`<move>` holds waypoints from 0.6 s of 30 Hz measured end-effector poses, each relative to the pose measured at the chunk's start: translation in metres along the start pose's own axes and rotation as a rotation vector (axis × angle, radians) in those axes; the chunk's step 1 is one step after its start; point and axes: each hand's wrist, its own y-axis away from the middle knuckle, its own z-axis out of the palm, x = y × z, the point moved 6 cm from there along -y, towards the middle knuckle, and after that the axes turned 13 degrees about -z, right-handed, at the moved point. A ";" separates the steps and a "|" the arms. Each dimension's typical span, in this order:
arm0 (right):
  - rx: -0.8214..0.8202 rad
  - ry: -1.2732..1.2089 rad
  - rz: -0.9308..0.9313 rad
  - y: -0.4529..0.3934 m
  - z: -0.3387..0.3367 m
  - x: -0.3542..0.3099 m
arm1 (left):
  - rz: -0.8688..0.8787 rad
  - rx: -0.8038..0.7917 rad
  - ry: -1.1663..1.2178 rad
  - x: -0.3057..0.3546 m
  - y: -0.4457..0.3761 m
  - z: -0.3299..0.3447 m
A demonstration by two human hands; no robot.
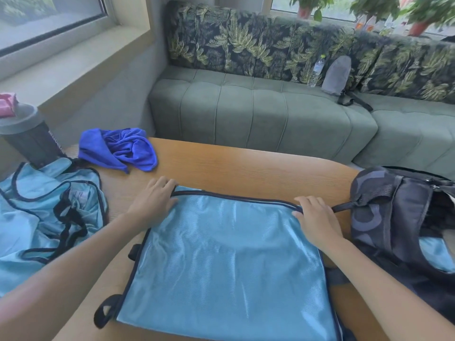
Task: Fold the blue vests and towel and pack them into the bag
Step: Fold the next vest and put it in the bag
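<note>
A light blue vest (226, 262) with dark trim lies flat on the wooden table (246, 163) in front of me. My left hand (155, 200) holds its far left corner, fingers curled over the trim. My right hand (315, 217) holds the far right corner the same way. More light blue vests (41, 212) lie in a crumpled heap at the left. A dark blue towel (123, 150) sits bunched at the far left of the table. The dark bag (398, 217) stands at the right, with a patch of light blue cloth (435, 254) showing in it.
A dark grey cylindrical container (29, 136) with a pink item (7, 104) on its lid stands at the far left. Behind the table runs a green sofa (258, 112) carrying a water bottle (316, 70) and a grey pouch (337, 75).
</note>
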 end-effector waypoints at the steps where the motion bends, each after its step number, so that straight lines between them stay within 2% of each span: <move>1: -0.032 -0.029 0.000 -0.003 0.000 0.002 | 0.000 -0.044 0.021 -0.001 -0.006 -0.001; 5: -0.179 -0.098 0.021 -0.014 -0.008 0.006 | -0.042 -0.204 0.030 0.005 -0.020 -0.011; 7: -0.218 -0.150 0.028 -0.016 -0.021 0.003 | -0.064 -0.213 0.075 0.012 -0.019 -0.022; 14: -0.121 -0.253 0.036 -0.002 -0.114 0.000 | -0.129 -0.179 0.311 0.020 0.002 -0.101; 18: 0.020 -0.328 0.058 0.000 -0.187 0.002 | -0.121 -0.102 0.530 0.026 0.011 -0.170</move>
